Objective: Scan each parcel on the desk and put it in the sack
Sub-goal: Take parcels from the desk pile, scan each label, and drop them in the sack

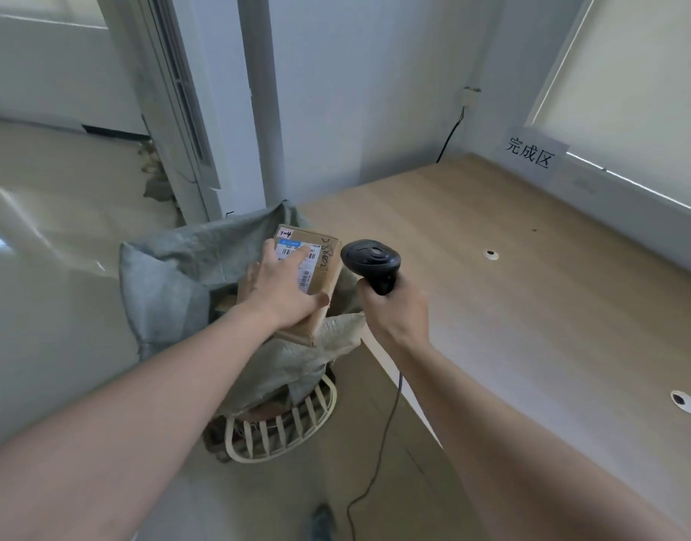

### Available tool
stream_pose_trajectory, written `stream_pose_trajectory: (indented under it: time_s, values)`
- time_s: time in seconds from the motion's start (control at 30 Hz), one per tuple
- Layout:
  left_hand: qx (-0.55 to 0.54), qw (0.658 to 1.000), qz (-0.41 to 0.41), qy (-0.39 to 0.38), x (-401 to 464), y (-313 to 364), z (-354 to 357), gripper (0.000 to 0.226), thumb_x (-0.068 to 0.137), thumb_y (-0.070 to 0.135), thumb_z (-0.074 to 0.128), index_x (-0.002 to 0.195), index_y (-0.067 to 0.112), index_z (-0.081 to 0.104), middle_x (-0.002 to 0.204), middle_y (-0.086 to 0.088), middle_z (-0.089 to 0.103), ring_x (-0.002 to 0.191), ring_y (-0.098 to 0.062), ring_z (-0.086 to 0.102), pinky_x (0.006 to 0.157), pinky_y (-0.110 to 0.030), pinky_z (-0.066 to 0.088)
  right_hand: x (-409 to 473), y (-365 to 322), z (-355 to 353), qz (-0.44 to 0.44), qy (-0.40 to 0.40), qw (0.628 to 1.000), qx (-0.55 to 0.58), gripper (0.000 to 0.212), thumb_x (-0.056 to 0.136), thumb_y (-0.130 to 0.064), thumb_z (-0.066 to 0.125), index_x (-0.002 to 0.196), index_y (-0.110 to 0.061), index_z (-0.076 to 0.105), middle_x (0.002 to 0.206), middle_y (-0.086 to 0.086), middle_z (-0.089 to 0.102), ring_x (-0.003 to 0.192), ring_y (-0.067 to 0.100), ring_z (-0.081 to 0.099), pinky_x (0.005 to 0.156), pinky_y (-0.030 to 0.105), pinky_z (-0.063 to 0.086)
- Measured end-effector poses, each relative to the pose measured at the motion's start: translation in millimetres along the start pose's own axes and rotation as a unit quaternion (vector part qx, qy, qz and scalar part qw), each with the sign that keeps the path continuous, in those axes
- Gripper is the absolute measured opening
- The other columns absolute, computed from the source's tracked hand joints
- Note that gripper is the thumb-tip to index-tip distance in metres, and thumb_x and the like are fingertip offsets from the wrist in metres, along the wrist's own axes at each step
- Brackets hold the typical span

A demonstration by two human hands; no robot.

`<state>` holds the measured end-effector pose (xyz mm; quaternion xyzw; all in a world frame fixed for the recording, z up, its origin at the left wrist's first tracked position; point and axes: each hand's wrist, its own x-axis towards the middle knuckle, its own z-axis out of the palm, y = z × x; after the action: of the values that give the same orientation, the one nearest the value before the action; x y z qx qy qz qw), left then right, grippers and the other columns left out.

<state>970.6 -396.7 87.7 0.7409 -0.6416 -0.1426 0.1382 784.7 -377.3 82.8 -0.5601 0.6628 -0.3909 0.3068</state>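
My left hand (283,285) grips a brown cardboard parcel (323,267) from above, thumb hooked over its near edge, fingers spread across its white barcode label. The parcel hangs over the open mouth of a grey-green woven sack (168,275) that stands left of the desk. My right hand (394,310) holds a black barcode scanner (371,261) by the handle, its head just right of the parcel. The scanner's cable (379,454) drops toward the floor.
The light wooden desk (531,287) stretches right, with two cable holes (490,254) and a paper sign (531,154) at its back. The sack sits in a cream wire-like basket (289,431). A white door frame and wall stand behind; glossy floor lies to the left.
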Motion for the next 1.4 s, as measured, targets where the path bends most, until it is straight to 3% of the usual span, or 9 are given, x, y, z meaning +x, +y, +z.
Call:
stream_pose_trajectory:
  time_s: [0.23, 0.4, 0.6, 0.93, 1.1, 1.27, 1.4]
  values:
    - [0.028, 0.998, -0.052, -0.021, 81.0, -57.6, -5.0, 0.097, 0.074, 0.075, 0.072, 0.157, 0.042, 0.035, 0.152, -0.005, 0.025, 0.136, -0.035, 0.041, 0.116, -0.049, 0.037, 76.9, -6.8, 82.9, 0.016, -0.045, 0.999, 0.003, 0.021, 0.092, -0.044, 0.067, 0.083, -0.025, 0.065, 0.073, -0.004, 0.067, 0.069, 0.017, 0.064, 0.057, 0.031, 0.043]
    - [0.032, 0.996, -0.069, -0.047, 117.5, -91.5, -5.6, 0.091, 0.08, 0.065, 0.074, 0.157, 0.039, 0.034, 0.156, -0.004, 0.022, 0.136, -0.035, 0.039, 0.111, -0.046, 0.038, 109.3, -16.8, 123.3, 0.034, -0.073, 0.997, -0.001, 0.028, 0.094, -0.038, 0.067, 0.072, -0.025, 0.055, 0.059, -0.007, 0.054, 0.054, 0.012, 0.05, 0.052, 0.028, 0.035]
    - [0.056, 0.992, -0.072, -0.089, 163.7, -139.8, 6.0, 0.091, 0.076, 0.069, 0.072, 0.156, 0.047, 0.034, 0.154, -0.002, 0.024, 0.131, -0.039, 0.042, 0.11, -0.046, 0.039, 134.9, -19.1, 169.5, 0.066, -0.072, 0.995, -0.006, 0.026, 0.09, -0.039, 0.067, 0.071, -0.026, 0.055, 0.06, -0.008, 0.056, 0.057, 0.014, 0.054, 0.056, 0.029, 0.038]
    - [0.094, 0.98, 0.035, -0.171, 247.5, -212.3, 34.3, 0.092, 0.079, 0.073, 0.069, 0.157, 0.047, 0.03, 0.159, 0.0, 0.017, 0.131, -0.036, 0.043, 0.108, -0.047, 0.04, 153.2, -42.3, 241.4, 0.16, 0.005, 0.985, -0.056, 0.017, 0.088, -0.04, 0.067, 0.08, -0.026, 0.065, 0.074, -0.006, 0.07, 0.07, 0.017, 0.067, 0.063, 0.032, 0.051]
    - [0.106, 0.967, 0.083, -0.216, 273.1, -231.7, 57.9, 0.095, 0.078, 0.07, 0.073, 0.158, 0.046, 0.029, 0.159, 0.001, 0.011, 0.13, -0.034, 0.04, 0.111, -0.047, 0.036, 155.1, -47.1, 265.5, 0.208, 0.039, 0.975, -0.064, 0.017, 0.09, -0.038, 0.067, 0.079, -0.024, 0.065, 0.073, -0.005, 0.069, 0.069, 0.015, 0.065, 0.062, 0.03, 0.047]
    - [0.113, 0.962, 0.122, -0.217, 297.3, -240.9, 81.7, 0.097, 0.075, 0.071, 0.075, 0.157, 0.046, 0.029, 0.157, 0.001, 0.008, 0.126, -0.033, 0.04, 0.11, -0.047, 0.038, 160.0, -38.1, 281.0, 0.24, 0.057, 0.967, -0.069, 0.019, 0.089, -0.043, 0.067, 0.08, -0.027, 0.065, 0.073, -0.007, 0.069, 0.069, 0.015, 0.066, 0.063, 0.034, 0.052]
    - [0.125, 0.957, 0.151, -0.215, 316.7, -241.1, 96.0, 0.095, 0.074, 0.069, 0.076, 0.154, 0.045, 0.031, 0.156, -0.001, 0.01, 0.126, -0.034, 0.04, 0.109, -0.047, 0.038, 165.2, -32.9, 288.7, 0.252, 0.06, 0.963, -0.072, 0.02, 0.088, -0.042, 0.066, 0.078, -0.025, 0.065, 0.07, -0.006, 0.069, 0.067, 0.014, 0.066, 0.06, 0.032, 0.047]
